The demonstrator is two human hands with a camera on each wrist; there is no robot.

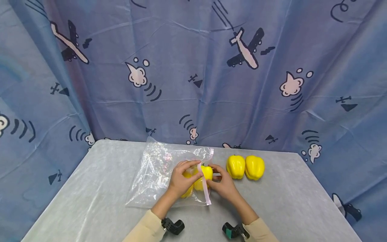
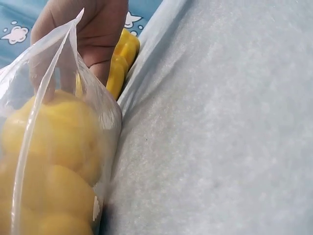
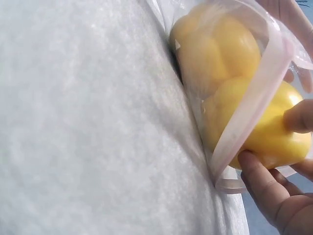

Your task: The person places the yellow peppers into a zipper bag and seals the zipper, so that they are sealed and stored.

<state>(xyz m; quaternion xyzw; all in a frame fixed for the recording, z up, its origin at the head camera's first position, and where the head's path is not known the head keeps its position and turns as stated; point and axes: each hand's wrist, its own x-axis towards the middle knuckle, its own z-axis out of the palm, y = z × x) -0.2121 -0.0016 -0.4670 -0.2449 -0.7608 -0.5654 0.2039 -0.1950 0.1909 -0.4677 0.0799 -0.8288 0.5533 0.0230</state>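
Note:
A clear zip bag lies flat on the table, its pinkish zip strip at the right-hand mouth. My left hand holds the bag by this mouth, thumb at the strip. With its thumb and fingers, my right hand grips a yellow bell pepper that sits partly inside the mouth. Behind it, within the bag, shows another yellow bell pepper. Through the film in the left wrist view, fingers of the right hand reach onto the gripped pepper. The left hand is out of that view.
Two more yellow bell peppers, a left one and a right one, stand side by side to the right of the bag. A pale cloth covers the table. Behind it hangs a blue curtain printed with planes.

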